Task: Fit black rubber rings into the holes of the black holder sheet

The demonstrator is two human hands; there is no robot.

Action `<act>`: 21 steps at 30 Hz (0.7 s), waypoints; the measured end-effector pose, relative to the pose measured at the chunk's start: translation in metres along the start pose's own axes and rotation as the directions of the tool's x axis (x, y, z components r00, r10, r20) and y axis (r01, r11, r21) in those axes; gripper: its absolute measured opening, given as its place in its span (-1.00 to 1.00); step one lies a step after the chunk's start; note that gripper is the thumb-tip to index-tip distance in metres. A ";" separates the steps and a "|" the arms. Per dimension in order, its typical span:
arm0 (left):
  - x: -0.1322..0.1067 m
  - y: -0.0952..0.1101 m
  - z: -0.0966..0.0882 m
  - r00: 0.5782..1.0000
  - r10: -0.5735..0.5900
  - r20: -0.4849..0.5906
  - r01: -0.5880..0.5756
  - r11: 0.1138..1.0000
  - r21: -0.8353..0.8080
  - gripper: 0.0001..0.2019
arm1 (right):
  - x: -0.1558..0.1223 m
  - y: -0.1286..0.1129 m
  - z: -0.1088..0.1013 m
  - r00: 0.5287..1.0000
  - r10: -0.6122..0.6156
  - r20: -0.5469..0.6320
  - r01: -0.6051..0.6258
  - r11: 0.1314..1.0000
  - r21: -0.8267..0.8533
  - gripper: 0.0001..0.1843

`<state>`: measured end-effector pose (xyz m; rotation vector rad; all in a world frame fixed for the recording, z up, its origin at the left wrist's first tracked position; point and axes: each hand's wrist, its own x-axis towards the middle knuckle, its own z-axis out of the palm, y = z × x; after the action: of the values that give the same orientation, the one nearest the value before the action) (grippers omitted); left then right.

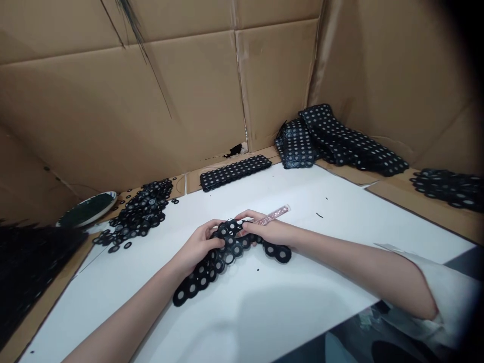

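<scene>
A black strip of joined rings (212, 269) lies across the white table top (287, 302) and bends up between my hands. My left hand (198, 244) is closed on the strip's raised middle. My right hand (264, 229) pinches the same strip from the right and also holds a pink glittery stick (278, 212) that points up and right. The strip's right end (280, 252) rests on the table under my right wrist.
A heap of loose black rings (139, 212) lies at the left. A flat ring strip (234, 172) lies near the cardboard wall (151, 101); stacked strips (333, 138) sit at the back right, more rings (449, 186) at the far right. A green-and-white plate (88, 207) sits far left.
</scene>
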<state>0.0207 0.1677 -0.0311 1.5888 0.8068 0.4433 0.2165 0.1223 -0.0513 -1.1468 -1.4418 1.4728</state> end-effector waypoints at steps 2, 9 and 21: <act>0.000 0.000 0.000 1.000 0.003 -0.006 -0.003 1.000 0.008 -0.57 | -0.003 0.000 0.001 1.000 -0.007 -0.010 0.007 0.999 -0.041 -0.69; -0.003 -0.002 0.014 0.987 -0.016 -0.157 0.038 0.989 0.143 -0.52 | -0.011 0.005 0.013 0.995 -0.078 -0.064 0.054 0.948 -0.314 -0.56; -0.012 -0.006 0.024 0.942 0.120 -0.314 -0.024 0.956 0.293 -0.63 | -0.005 0.002 0.010 0.993 -0.093 -0.078 0.066 0.951 -0.304 -0.48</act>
<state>0.0271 0.1424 -0.0396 1.8448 1.1078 0.6827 0.2090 0.1142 -0.0530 -1.3035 -1.6672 1.1557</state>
